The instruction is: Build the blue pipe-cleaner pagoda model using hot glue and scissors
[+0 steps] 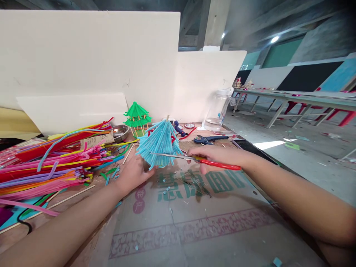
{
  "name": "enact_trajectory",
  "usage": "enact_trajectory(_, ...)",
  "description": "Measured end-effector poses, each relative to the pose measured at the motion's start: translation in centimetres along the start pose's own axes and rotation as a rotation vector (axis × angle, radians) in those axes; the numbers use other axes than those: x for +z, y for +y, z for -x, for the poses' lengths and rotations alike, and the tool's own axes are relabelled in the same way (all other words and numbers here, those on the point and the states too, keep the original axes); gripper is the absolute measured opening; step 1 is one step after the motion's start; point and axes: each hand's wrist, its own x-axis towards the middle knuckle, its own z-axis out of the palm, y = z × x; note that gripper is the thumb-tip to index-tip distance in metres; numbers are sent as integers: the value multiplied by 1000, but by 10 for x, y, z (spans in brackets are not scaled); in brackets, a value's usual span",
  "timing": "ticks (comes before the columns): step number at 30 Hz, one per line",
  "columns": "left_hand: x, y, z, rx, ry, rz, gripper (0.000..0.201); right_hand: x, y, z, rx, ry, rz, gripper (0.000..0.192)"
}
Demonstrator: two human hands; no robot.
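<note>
A cone-shaped roof of light blue pipe cleaners (160, 142) stands before me, with a wooden stick poking out of its top. My left hand (134, 173) grips its lower left edge; the fingers partly vanish behind and beneath the strands. My right hand (207, 151) is closed around a pair of scissors (219, 164) with red and yellow handles. The scissor blades point left and lie across the front of the cone near its lower edge. Whether a strand sits between the blades I cannot tell. Small blue clippings (166, 190) lie below the cone.
Bundles of coloured pipe cleaners (41, 163) fill the left side. Behind the cone stand a small green pagoda (136, 115), a metal bowl (120, 132) and a blue glue gun (180, 129). Dark pliers (210, 139), a phone (254, 150) and a water jug (218, 109) are right.
</note>
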Motion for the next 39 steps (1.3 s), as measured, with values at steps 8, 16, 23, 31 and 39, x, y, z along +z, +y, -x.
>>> enact_trajectory(8, 0, -2, 1, 11, -74, -7, 33, 6, 7, -2, -41, 27, -50, 23)
enact_trajectory(16, -2, 0, 3, -21, -75, -9, 38, 9, 4, 1, 89, -32, -163, 19)
enact_trajectory(23, -8, 5, 0, 53, -96, -87, 32, 12, -2, -1, 92, -15, -237, 17)
enact_trajectory(31, -7, 3, 2, 18, -109, -81, 38, 7, -11, -6, 96, -41, -207, 21)
enact_trajectory(39, -5, 2, 1, 51, -94, 3, 32, 8, -15, -7, 102, -46, -240, 22)
